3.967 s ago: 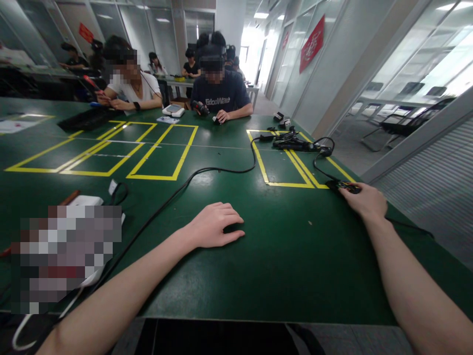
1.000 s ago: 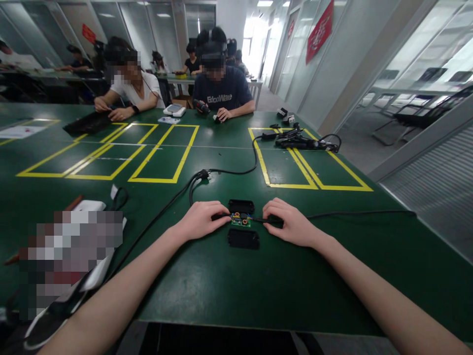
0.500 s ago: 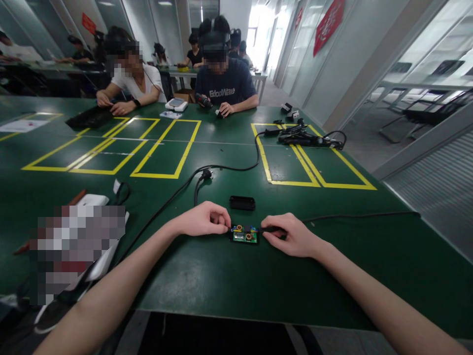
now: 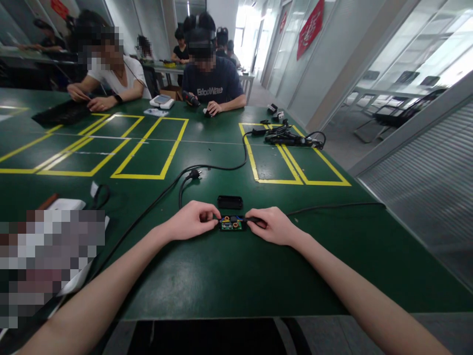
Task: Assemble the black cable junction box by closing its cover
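Note:
A small open black case with a green circuit board lies on the table between my hands. Copper-coloured ring coils and blue and yellow wires show on the board. My left hand is closed, thumb and finger pinched at the case's left end; what they grip is hidden. Behind that hand runs the cord of a black power plug. At the case's right end, my right hand pinches a black cable, which continues rightward over the table. Just beyond the case sits a black rectangular cover, hollow side up.
Yellow tape rectangles mark the green table. A bundle of black cables lies at the far right. Left of me is a partly blurred-out stack with a white edge. Two people work across the table, one holding a power screwdriver.
The view has swung slightly to the right, so everything sits further left in the picture. Both hands keep their grip at the two ends of the case.

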### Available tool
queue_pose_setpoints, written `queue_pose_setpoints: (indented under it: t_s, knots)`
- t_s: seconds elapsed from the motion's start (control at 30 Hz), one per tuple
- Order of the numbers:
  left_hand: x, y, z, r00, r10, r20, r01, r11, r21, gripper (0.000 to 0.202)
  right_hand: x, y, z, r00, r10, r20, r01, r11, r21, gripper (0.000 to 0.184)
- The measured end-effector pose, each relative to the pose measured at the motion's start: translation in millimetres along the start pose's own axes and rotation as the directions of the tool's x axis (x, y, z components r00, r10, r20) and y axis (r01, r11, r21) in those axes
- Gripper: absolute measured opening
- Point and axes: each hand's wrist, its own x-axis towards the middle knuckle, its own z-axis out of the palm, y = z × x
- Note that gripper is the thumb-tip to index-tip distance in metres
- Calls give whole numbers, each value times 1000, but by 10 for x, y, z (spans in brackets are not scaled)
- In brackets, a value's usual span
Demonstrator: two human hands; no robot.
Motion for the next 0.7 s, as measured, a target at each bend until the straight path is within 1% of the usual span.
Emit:
queue_pose_setpoints:
  t_s: [0.1,0.17,0.23,0.37,0.47,0.57,0.63,0.7]
  knots:
    - [3,-16,14,993,91,-70,-77,980,183,17,9,29,4,1000,-27,-3,27,999,-37,24]
    - [3,-20,16,986,136,-93,-110,964,242,17,21,39,6,998,-61,-12,60,996,-63,34]
    - [2,-21,12,983,156,-95,-126,957,263,18,33,37,8,996,-88,-31,85,992,-97,37]
    - [0,-9,0,988,149,-49,-128,946,297,18,57,10,14,987,-134,-85,122,983,-136,35]
    - [-8,6,0,988,156,-12,-143,933,329,20,74,-3,18,983,-137,-125,123,986,-111,33]
    - [-20,22,13,981,192,3,-178,901,396,20,89,-5,25,974,-153,-166,140,986,-87,32]
    - [-25,31,27,976,218,15,-202,874,442,20,94,-3,32,970,-146,-193,138,989,-56,30]
    - [-25,40,41,973,231,26,-216,852,478,19,95,-1,41,971,-109,-211,109,994,-10,24]
